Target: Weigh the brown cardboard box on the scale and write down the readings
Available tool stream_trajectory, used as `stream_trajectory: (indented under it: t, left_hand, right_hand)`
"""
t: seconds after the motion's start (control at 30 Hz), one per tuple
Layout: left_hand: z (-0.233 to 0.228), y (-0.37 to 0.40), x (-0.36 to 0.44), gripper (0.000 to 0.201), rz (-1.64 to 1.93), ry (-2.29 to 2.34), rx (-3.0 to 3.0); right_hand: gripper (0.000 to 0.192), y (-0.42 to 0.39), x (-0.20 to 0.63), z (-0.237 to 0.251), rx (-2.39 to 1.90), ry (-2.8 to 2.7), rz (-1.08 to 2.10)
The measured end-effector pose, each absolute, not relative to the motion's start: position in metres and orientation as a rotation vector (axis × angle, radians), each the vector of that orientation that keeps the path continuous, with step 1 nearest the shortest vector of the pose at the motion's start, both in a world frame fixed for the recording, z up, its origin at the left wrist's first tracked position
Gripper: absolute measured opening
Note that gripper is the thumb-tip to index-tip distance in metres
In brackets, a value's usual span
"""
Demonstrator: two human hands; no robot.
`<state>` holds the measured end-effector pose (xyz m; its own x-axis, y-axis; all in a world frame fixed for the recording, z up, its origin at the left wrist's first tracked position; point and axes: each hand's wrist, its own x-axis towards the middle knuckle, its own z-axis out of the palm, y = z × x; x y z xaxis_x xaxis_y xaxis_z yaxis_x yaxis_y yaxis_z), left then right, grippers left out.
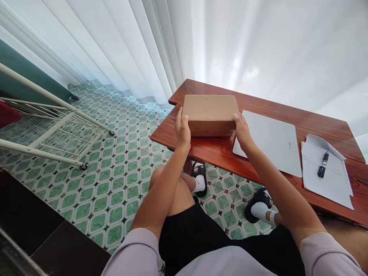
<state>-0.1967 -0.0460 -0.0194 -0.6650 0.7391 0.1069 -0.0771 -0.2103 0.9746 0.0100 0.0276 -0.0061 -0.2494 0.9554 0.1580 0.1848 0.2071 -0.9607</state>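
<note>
A closed brown cardboard box (211, 108) rests on the left part of the reddish wooden table (209, 147). My left hand (183, 129) grips its left end, with the thumb at the near top corner and the other fingers along the side. On the opposite end, my right hand (243, 130) presses against the box, thumb near the top edge; most of its fingers are hidden by the hand and box. Just right of the box, partly beneath my right wrist, lies a flat silver-grey panel (273, 142) with small lettering.
Paper sheets (327, 168) with curled edges lie farther right, a black pen (323, 165) on top. White curtains (258, 50) hang behind the table. A white metal rack (54, 138) on casters stands at left on the green tiled floor (129, 153).
</note>
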Motion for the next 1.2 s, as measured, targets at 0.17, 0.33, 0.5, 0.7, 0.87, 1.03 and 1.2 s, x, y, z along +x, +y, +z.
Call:
stream_trajectory:
  t: [0.17,0.33,0.5,0.7,0.87,1.03,1.2]
  left_hand:
    - [-0.016,-0.047,-0.193,0.048,1.962,1.458,0.789]
    - [-0.018,-0.043,-0.185,0.043,2.017,1.427,0.885]
    - [-0.014,-0.041,-0.175,0.047,2.039,1.405,1.008]
    - [-0.01,-0.035,-0.16,0.053,2.022,1.31,1.119]
    - [-0.003,-0.03,-0.139,0.054,1.995,1.203,1.201]
    - [0.006,-0.027,-0.116,0.058,1.885,1.119,1.251]
    - [0.012,-0.022,-0.096,0.06,1.823,1.033,1.285]
  right_hand:
    - [0.054,0.023,0.012,0.004,-1.082,-1.618,1.133]
    - [0.057,0.022,0.023,0.011,-1.051,-1.645,1.06]
    - [0.064,0.022,0.039,0.013,-1.019,-1.65,1.039]
    - [0.064,0.022,0.062,0.015,-1.029,-1.677,0.95]
    - [0.062,0.016,0.087,0.023,-1.014,-1.622,0.895]
    - [0.058,0.011,0.116,0.028,-1.052,-1.612,0.799]
    - [0.057,0.009,0.147,0.027,-1.088,-1.619,0.718]
